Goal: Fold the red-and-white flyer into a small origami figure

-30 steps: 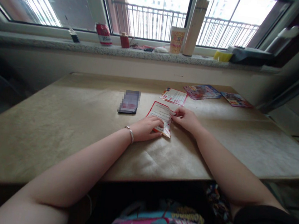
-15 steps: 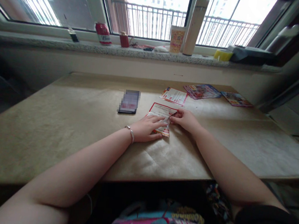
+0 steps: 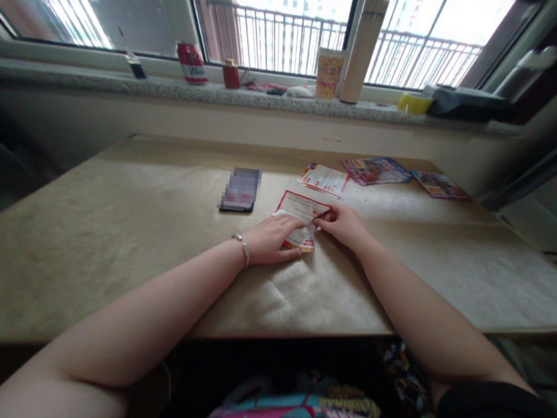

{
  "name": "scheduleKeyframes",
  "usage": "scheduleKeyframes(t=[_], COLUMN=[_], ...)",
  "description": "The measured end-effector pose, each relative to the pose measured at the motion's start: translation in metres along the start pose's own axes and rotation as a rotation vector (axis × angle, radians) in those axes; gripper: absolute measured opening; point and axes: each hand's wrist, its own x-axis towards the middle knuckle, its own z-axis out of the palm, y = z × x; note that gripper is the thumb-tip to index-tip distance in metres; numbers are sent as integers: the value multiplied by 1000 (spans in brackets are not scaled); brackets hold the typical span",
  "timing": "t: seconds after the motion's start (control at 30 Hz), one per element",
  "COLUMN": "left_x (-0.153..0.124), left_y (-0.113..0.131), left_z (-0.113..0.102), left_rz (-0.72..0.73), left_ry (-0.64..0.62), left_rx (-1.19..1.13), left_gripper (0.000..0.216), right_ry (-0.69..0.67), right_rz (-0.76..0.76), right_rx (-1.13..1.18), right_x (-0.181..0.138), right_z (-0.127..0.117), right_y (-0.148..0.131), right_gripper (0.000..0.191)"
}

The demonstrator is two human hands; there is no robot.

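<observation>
A printed paper sheet [image 3: 304, 205] with a red border lies on the table, partly folded over. My left hand [image 3: 274, 239] rests flat across its lower left part, fingers stretched out, thumb apart. The fingers of my right hand [image 3: 340, 223] pinch the sheet's right edge. Part of the sheet is hidden under my left hand. Just beyond it lies another printed paper [image 3: 325, 179] with red marks. A phone [image 3: 241, 190], its screen blurred, lies to the left of the sheet.
Colourful leaflets [image 3: 377, 170] lie at the table's back right, with another printed piece [image 3: 439, 185] beside them. On the windowsill [image 3: 251, 98] stand a red can [image 3: 192, 63], a red bottle [image 3: 231, 75], a patterned cup [image 3: 329, 74], a tall flask [image 3: 364, 51] and a yellow object [image 3: 414, 104].
My right hand has shifted very slightly left, still pinching the sheet. The sheet's lower corner has moved a little. My left hand stays almost in place.
</observation>
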Motion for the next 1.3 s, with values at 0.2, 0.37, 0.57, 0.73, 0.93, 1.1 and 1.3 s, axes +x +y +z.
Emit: scheduleKeyframes(t=[0.2,0.37,0.57,0.73,0.93,1.1,1.3], left_x=[-2,-3,1,2,0,1,0], left_y=[-1,0,1,2,0,-3,-2], left_z=[1,-2,-2,-2,-3,-3,-9], left_rz=[26,100,58,25,3,25,36], left_ry=[229,204,214,251,247,253,229], left_rx=[-76,-24,106,178,182,181,187], left_gripper=[64,88,121,119,103,99,84], right_ry=[-58,-94,-122,-143,-134,-128,-133], right_rz=[-169,-212,-223,-171,-156,-119,-89], right_rx=[-91,-138,-122,-36,116,113,226], right_x=[-6,-10,-10,-8,-5,-5,-4], right_z=[-7,-13,-11,-9,-4,-4,-5], right_y=[-3,-7,-6,-4,0,0,-3], right_gripper=[24,20,17,19,22,18,23])
